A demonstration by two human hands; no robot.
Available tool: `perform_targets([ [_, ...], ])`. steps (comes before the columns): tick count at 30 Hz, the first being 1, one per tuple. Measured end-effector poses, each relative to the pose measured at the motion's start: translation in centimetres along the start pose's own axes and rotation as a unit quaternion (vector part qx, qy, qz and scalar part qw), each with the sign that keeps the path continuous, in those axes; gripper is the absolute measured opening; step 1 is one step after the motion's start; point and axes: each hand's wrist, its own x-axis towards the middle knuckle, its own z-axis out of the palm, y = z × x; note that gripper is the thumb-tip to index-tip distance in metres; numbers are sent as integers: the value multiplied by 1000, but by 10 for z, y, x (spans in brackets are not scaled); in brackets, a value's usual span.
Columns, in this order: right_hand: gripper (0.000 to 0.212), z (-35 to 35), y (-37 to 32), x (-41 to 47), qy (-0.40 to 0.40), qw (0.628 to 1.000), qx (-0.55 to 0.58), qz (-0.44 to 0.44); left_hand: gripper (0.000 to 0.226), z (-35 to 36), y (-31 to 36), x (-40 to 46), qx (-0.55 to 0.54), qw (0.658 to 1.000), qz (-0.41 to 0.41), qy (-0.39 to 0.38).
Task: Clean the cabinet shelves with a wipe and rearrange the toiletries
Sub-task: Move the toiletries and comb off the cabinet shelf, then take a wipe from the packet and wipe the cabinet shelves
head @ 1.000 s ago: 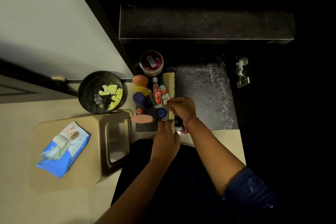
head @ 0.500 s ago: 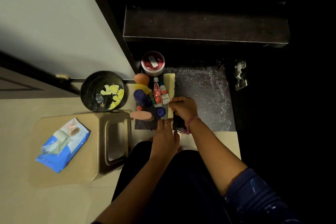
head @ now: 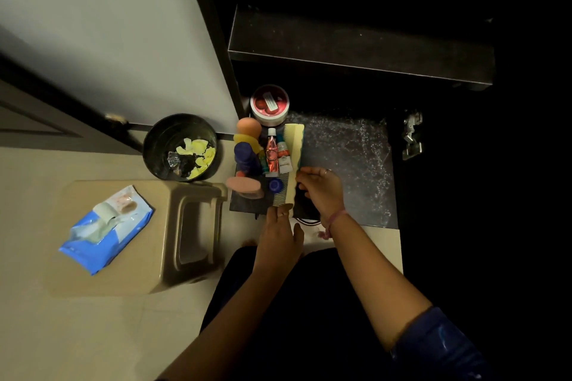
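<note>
1. The right hand (head: 322, 192), at frame centre, curls its fingers over a dark item I cannot identify, beside the pale comb (head: 289, 164) on the lower shelf (head: 349, 158).
2. The left hand (head: 280, 233) lies just below, fingers together, its fingertips touching the comb's near end; whether it grips is unclear.
3. Left of the comb crowd two small tubes (head: 277, 151), a blue bottle (head: 246, 158) and a red-lidded jar (head: 270, 101).
4. Farther left: a dark bin (head: 180, 147) and a wipes pack (head: 106, 227) on a beige stool (head: 173, 235).
</note>
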Motion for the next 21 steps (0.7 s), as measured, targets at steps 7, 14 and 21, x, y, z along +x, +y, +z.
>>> perform_targets([
  [7, 8, 4, 20, -33, 39, 998, 56, -15, 35, -14, -22, -13, -39, 999, -15, 3],
  [14, 18, 52, 53, -92, -40, 998, -43, -14, 21, -51, -85, -34, -112, 984, -129, 44],
  [21, 12, 149, 82, -128, -170, 963, -209, -20, 18, -112, -181, -55, -111, 968, -204, 92],
])
